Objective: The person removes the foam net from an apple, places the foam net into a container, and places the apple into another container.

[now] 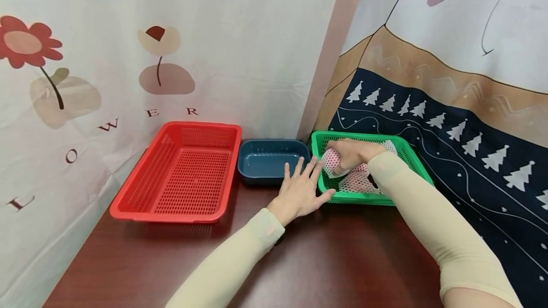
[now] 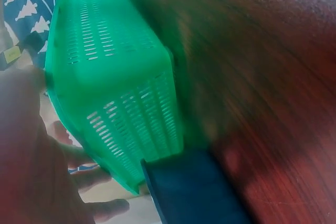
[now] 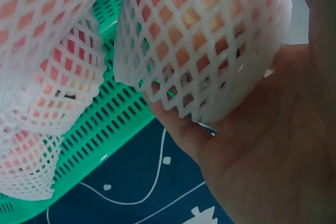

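My right hand (image 1: 353, 152) grips an apple (image 1: 331, 162) in a white foam net at the left side of the green basket (image 1: 359, 198). In the right wrist view the apple (image 3: 194, 30) shows red and yellow skin through the mesh, with the palm and fingers around it. Several other netted apples (image 3: 68, 72) lie beside it in the basket. My left hand (image 1: 299, 193) has its fingers spread just left of the basket, before the blue dish. Seen from the left wrist, this hand (image 2: 31, 150) holds nothing, close by the green basket's rim (image 2: 51, 72); contact is unclear.
A red perforated basket (image 1: 171, 216) stands at the left of the brown table (image 1: 334, 260). Between the two baskets sits the dark blue dish (image 1: 274, 175). Printed curtains (image 1: 239, 51) hang directly behind the containers and along the right side.
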`<state>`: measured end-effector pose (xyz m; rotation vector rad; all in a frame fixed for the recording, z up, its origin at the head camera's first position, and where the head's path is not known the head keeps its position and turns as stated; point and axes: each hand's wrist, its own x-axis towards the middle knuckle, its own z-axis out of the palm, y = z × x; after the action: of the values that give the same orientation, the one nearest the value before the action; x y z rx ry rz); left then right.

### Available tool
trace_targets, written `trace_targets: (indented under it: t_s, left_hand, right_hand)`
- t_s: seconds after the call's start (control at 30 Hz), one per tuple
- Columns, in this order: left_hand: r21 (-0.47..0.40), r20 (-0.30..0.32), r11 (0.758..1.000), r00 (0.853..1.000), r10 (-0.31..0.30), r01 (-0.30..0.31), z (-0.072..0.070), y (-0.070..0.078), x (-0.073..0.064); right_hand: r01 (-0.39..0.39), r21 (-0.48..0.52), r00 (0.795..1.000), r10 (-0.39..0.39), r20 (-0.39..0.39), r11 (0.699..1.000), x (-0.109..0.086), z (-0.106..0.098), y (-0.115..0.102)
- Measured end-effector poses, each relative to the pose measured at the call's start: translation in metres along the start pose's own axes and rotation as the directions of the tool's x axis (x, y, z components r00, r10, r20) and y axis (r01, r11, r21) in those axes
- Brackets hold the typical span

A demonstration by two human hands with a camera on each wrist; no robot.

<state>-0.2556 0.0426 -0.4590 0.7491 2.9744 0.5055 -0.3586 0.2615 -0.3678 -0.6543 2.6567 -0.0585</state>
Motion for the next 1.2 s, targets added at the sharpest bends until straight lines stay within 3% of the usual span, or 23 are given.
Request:
trace_targets:
  t_s: [0.77,1.2]
  left_hand:
    - [0.02,-0.006,1.0,1.0,0.006,-0.006,-0.003,-0.005,-0.007]
    - [0.042,-0.058,0.999,0.998,0.004,-0.002,-0.013,-0.014,-0.016]
  right_hand:
    - [0.057,0.061,0.991,-0.05,-0.121,0.996,-0.028,0.004,0.001]
    - [0.097,0.072,0.97,-0.078,-0.229,0.993,-0.04,0.004,-0.003]
